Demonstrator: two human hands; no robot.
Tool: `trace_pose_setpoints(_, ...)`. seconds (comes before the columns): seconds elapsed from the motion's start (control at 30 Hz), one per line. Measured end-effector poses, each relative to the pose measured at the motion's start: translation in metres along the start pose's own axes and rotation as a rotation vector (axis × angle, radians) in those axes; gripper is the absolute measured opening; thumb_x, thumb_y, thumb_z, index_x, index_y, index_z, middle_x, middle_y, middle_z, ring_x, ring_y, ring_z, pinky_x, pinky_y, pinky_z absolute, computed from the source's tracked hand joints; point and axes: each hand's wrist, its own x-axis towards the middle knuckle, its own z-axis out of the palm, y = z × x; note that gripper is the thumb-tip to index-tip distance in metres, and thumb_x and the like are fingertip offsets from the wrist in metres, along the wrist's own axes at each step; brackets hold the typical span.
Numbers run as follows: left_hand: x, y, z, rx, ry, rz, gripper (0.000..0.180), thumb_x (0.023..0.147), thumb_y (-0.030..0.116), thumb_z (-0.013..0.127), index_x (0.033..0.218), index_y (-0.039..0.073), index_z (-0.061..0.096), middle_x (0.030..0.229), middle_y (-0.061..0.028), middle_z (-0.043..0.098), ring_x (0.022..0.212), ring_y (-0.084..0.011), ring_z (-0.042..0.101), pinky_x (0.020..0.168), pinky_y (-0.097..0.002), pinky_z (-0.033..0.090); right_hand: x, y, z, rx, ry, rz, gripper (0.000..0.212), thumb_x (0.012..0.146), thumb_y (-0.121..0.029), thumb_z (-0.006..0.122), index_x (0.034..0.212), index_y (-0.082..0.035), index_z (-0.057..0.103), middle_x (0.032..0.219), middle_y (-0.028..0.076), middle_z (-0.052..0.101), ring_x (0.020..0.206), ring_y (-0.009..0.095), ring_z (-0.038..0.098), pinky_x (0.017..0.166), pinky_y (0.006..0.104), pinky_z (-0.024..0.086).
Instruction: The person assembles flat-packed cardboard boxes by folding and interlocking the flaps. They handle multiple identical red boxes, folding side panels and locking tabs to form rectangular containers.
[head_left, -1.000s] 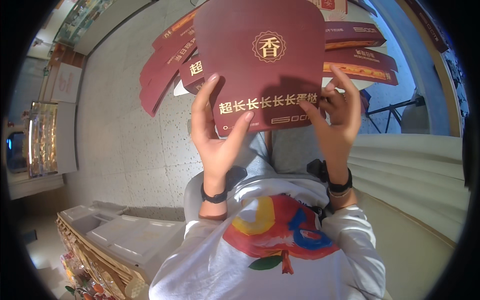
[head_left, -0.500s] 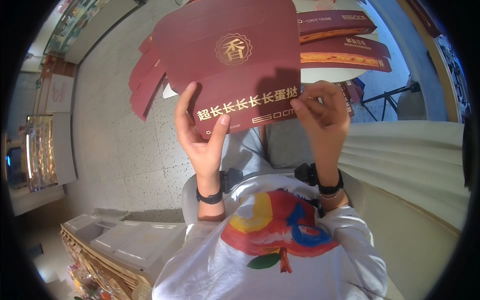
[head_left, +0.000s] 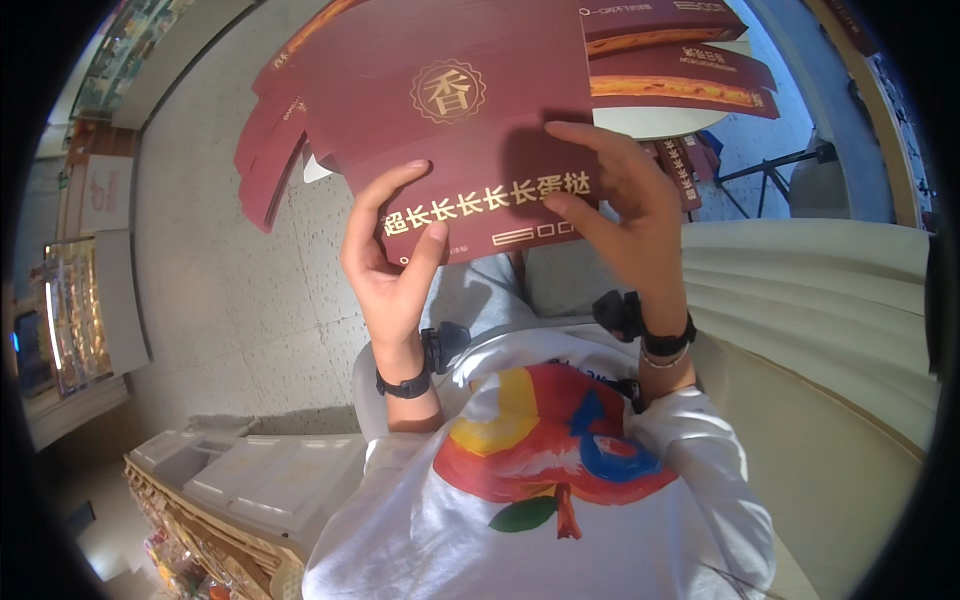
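Note:
A flat maroon cardboard carton (head_left: 455, 150) with a round gold emblem and gold lettering is held up in front of me. My left hand (head_left: 385, 250) grips its lower left corner, thumb and index finger showing on the front face; the other fingers are mostly hidden. At the lower right edge is my right hand (head_left: 630, 205), its thumb on the printed face and its index finger reaching across the front, casting a shadow. Further maroon cartons (head_left: 275, 155) fan out behind it on the left. More maroon cartons with a pastry picture (head_left: 680, 90) lie to the right.
A white round tabletop (head_left: 650, 122) shows under the cartons. Dark metal legs (head_left: 765, 180) stand at the right, near a pale pleated cover (head_left: 800, 290). White lidded bins (head_left: 275, 475) sit at the lower left, and a lit display case (head_left: 75, 315) is at the far left.
The carton has shifted slightly up and left with both hands. My right hand has gone from a pinch at the edge to a wider hold, its index finger now stretched over the front.

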Motion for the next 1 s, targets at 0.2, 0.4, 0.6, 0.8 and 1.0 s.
trace_pose_setpoints(0.2, 0.004, 0.013, -0.001, -0.014, 0.037, 0.05, 0.05, 0.075, -0.008, 0.073, 0.123, -0.005, 0.058, 0.12, -0.0163, 0.062, 0.097, -0.0162, 0.064, 0.079, -0.0261, 0.056, 0.01, -0.002, -0.004, 0.033, -0.069, 0.008, 0.053, 0.075, 0.013, 0.072, 0.125, 0.003, 0.06, 0.113, 0.014, 0.068, 0.096, 0.015, 0.067, 0.08, 0.0247, 0.056)
trace_pose_setpoints(0.4, 0.007, 0.018, 0.003, -0.07, 0.128, -0.071, 0.038, 0.072, -0.012, 0.075, 0.109, -0.005, 0.068, 0.102, -0.0141, 0.07, 0.092, -0.0165, 0.067, 0.081, -0.028, 0.055, 0.008, -0.013, -0.006, -0.164, -0.042, -0.017, 0.044, 0.073, 0.011, 0.075, 0.115, 0.004, 0.066, 0.105, 0.014, 0.071, 0.091, 0.015, 0.068, 0.076, 0.0242, 0.056)
trace_pose_setpoints(0.6, 0.005, 0.021, 0.006, -0.003, 0.091, -0.005, 0.034, 0.069, -0.012, 0.077, 0.101, -0.004, 0.072, 0.098, -0.0138, 0.072, 0.091, -0.017, 0.068, 0.08, -0.0266, 0.055, 0.015, -0.019, -0.003, -0.313, -0.1, -0.19, 0.038, 0.068, 0.002, 0.081, 0.105, 0.002, 0.072, 0.096, 0.012, 0.073, 0.083, 0.014, 0.07, 0.069, 0.0217, 0.053)
trace_pose_setpoints(0.8, 0.011, 0.035, 0.006, 0.08, 0.072, -0.011, 0.034, 0.068, -0.009, 0.079, 0.101, -0.003, 0.073, 0.098, -0.0133, 0.073, 0.09, -0.0169, 0.068, 0.082, -0.0276, 0.054, 0.015, -0.012, -0.004, -0.423, -0.017, -0.356, 0.036, 0.065, -0.003, 0.083, 0.099, 0.0, 0.074, 0.088, 0.01, 0.074, 0.072, 0.013, 0.07, 0.063, 0.0201, 0.051)
trace_pose_setpoints(1.0, 0.03, 0.023, 0.0, 0.324, 0.047, 0.384, 0.038, 0.059, 0.011, 0.087, 0.094, 0.002, 0.076, 0.081, -0.0054, 0.074, 0.069, -0.0161, 0.068, 0.11, -0.0477, 0.035, 0.013, -0.025, -0.002, -0.242, 0.008, -0.196, 0.032, 0.066, 0.001, 0.081, 0.097, 0.0, 0.075, 0.088, 0.01, 0.075, 0.072, 0.012, 0.07, 0.061, 0.0191, 0.051)
